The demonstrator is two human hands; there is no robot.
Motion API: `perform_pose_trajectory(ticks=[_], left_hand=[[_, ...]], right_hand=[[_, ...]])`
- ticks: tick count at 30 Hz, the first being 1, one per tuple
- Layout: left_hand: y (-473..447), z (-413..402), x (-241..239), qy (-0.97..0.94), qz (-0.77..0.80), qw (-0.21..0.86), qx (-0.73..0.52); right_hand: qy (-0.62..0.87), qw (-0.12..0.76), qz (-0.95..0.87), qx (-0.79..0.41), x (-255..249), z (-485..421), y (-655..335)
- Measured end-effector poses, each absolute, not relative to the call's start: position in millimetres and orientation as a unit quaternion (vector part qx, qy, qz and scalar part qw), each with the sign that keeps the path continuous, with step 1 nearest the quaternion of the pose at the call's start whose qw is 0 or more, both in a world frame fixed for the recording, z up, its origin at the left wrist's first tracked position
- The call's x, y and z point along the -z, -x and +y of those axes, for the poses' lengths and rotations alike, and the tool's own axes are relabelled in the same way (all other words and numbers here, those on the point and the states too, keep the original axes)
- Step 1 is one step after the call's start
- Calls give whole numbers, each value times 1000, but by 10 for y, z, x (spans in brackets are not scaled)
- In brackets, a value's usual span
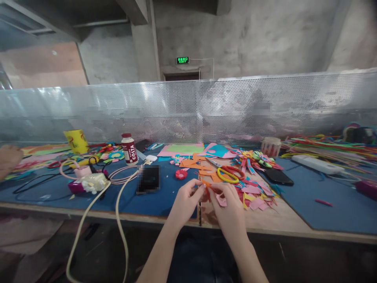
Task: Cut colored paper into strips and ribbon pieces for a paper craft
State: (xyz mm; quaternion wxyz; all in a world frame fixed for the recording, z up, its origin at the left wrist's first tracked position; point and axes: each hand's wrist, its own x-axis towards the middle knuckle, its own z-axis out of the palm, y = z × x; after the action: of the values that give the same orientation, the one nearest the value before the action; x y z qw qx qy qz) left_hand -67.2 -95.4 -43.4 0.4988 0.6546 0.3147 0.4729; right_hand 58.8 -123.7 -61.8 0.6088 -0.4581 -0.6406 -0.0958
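Note:
My left hand and my right hand meet above the table's front part, both pinching a small piece of orange paper. Its exact shape is partly hidden by my fingers. Just beyond them lie orange paper strips and a pair of scissors with yellow and red handles. A red paper flower rests on the blue mat, left of my hands. Right of my right hand, pink and other coloured paper scraps are heaped.
A black phone and a white power strip lie at right. Leftward are a bottle, a yellow cup and cables hanging over the edge. Another person's hand shows at far left. A perforated metal screen runs behind.

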Motion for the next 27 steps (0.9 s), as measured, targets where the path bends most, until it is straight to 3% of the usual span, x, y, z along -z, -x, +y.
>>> perform_pose_trajectory(ticks=[19, 27], left_hand=[[680, -917, 459, -618, 349, 490, -506], [687, -932, 455, -636, 332, 489, -496]], right_hand=[[412, 573, -693, 146, 634, -1239, -571], [408, 578, -705, 55, 590, -1275, -612]])
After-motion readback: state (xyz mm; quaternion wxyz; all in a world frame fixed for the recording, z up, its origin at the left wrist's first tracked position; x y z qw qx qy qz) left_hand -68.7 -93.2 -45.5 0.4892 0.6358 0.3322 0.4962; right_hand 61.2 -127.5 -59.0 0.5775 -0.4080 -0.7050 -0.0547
